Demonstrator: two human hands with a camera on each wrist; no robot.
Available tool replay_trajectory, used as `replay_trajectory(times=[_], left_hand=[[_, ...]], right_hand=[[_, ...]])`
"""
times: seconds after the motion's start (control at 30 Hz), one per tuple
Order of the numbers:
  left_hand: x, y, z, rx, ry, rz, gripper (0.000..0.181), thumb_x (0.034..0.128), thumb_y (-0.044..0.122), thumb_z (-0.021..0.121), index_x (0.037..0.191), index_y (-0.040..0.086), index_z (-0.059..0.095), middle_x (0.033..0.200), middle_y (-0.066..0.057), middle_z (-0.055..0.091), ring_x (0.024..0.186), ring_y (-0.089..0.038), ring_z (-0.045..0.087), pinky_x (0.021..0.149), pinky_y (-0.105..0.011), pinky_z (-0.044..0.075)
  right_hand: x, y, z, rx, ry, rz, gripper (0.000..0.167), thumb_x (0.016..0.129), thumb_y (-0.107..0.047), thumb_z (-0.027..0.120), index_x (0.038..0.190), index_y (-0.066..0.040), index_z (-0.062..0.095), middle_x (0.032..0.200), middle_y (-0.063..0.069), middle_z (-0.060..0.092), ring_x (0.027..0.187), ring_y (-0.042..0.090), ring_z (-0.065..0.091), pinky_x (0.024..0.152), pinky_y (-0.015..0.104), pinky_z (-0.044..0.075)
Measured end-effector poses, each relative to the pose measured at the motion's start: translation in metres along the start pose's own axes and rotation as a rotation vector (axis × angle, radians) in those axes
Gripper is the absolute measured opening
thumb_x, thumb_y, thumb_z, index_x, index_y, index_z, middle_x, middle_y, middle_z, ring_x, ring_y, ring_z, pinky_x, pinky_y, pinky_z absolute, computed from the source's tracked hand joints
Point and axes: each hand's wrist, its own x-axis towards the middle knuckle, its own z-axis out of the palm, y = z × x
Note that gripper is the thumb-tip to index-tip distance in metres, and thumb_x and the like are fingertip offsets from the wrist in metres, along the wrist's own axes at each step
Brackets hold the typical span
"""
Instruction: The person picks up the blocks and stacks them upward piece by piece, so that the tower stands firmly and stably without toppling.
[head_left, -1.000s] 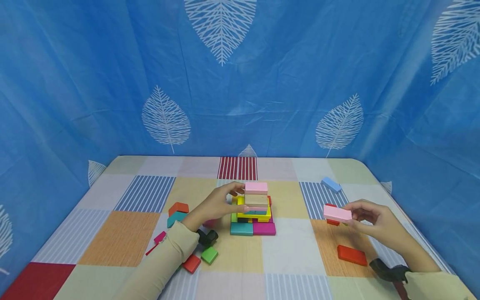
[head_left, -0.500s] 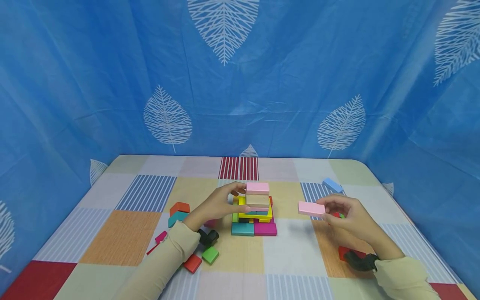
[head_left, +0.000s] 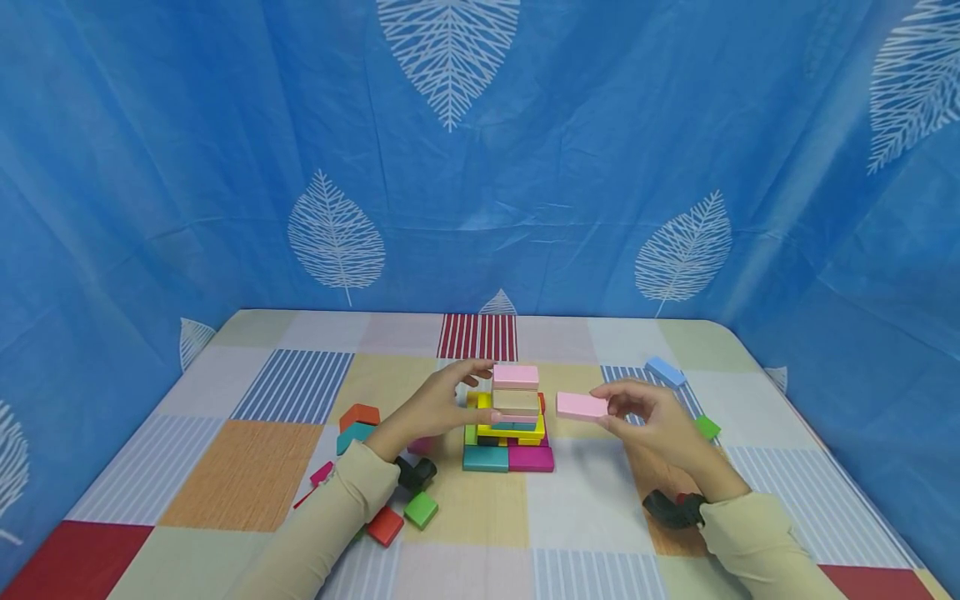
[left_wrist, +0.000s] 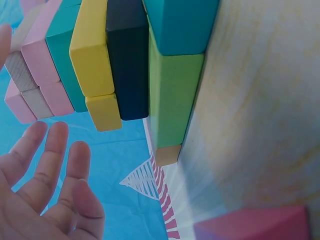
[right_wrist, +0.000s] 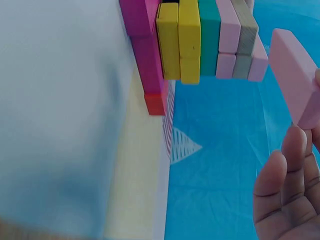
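A stepped stack of coloured wooden blocks (head_left: 514,427) stands on the table, with teal, magenta and green blocks at the bottom. Higher up come yellow, teal, pink and bare wood pieces, and a pink block (head_left: 515,377) lies on top. My left hand (head_left: 438,406) is at the stack's left side, its thumb by the front corner and its fingers loosely extended behind. In the left wrist view those fingers (left_wrist: 56,165) stand a little apart from the blocks. My right hand (head_left: 651,419) pinches another pink block (head_left: 581,406) by its right end, in the air just right of the stack.
Loose blocks lie at left, among them an orange one (head_left: 361,414), a red one (head_left: 386,526) and a green one (head_left: 422,510). On the right are a light blue block (head_left: 665,372) and a green one (head_left: 707,427). A blue leaf-print curtain (head_left: 495,208) hangs behind the table.
My right hand has carried the pink block leftward and slightly up, from the table's right side to beside the stack. The left hand and the stack have barely moved.
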Motion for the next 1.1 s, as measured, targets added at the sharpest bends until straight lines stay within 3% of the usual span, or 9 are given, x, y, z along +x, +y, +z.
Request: replay_trajectory(times=[0.23, 0.53, 0.7, 0.93, 1.1], left_hand=[[0.000, 0.000, -0.001, -0.005, -0.001, 0.013, 0.073, 0.0952, 0.021, 0.084, 0.157, 0.000, 0.051, 0.149, -0.019, 0.060, 0.133, -0.038, 0.057, 0.107, -0.060, 0.052], [0.002, 0.000, 0.000, 0.002, 0.000, 0.020, 0.071, 0.0948, 0.018, 0.085, 0.155, 0.000, 0.053, 0.146, -0.018, 0.061, 0.131, -0.037, 0.057, 0.106, -0.056, 0.053], [0.002, -0.001, -0.001, 0.007, 0.001, 0.031, 0.070, 0.0945, 0.017, 0.085, 0.154, 0.000, 0.054, 0.145, -0.018, 0.062, 0.131, -0.038, 0.058, 0.108, -0.058, 0.051], [0.002, -0.001, -0.002, 0.013, 0.002, 0.044, 0.070, 0.0943, 0.018, 0.085, 0.153, -0.001, 0.054, 0.145, -0.019, 0.062, 0.130, -0.038, 0.058, 0.109, -0.060, 0.049], [0.002, -0.001, -0.002, 0.014, -0.001, 0.029, 0.072, 0.0930, 0.020, 0.087, 0.154, -0.001, 0.054, 0.146, -0.018, 0.062, 0.131, -0.038, 0.057, 0.110, -0.060, 0.049]], right_hand=[[0.014, -0.001, 0.016, 0.064, -0.011, 0.009, 0.028, 0.092, 0.011, 0.075, 0.120, 0.009, 0.073, 0.109, -0.005, 0.072, 0.087, 0.012, 0.062, 0.079, 0.021, 0.056], [0.029, 0.001, 0.036, 0.121, -0.034, 0.032, 0.028, 0.092, 0.010, 0.076, 0.120, 0.012, 0.071, 0.113, 0.014, 0.072, 0.092, 0.011, 0.067, 0.083, 0.021, 0.059], [0.035, 0.000, 0.047, 0.172, -0.002, 0.025, 0.030, 0.090, 0.013, 0.077, 0.118, 0.015, 0.066, 0.110, 0.010, 0.072, 0.092, 0.010, 0.069, 0.084, 0.021, 0.060], [0.041, -0.006, 0.054, 0.171, 0.017, 0.040, 0.033, 0.089, 0.014, 0.079, 0.119, 0.014, 0.064, 0.111, 0.027, 0.069, 0.093, 0.010, 0.070, 0.085, 0.021, 0.059], [0.044, -0.004, 0.059, 0.177, 0.034, 0.034, 0.031, 0.088, 0.017, 0.078, 0.115, 0.015, 0.063, 0.104, 0.028, 0.068, 0.089, 0.007, 0.068, 0.082, 0.019, 0.059]])
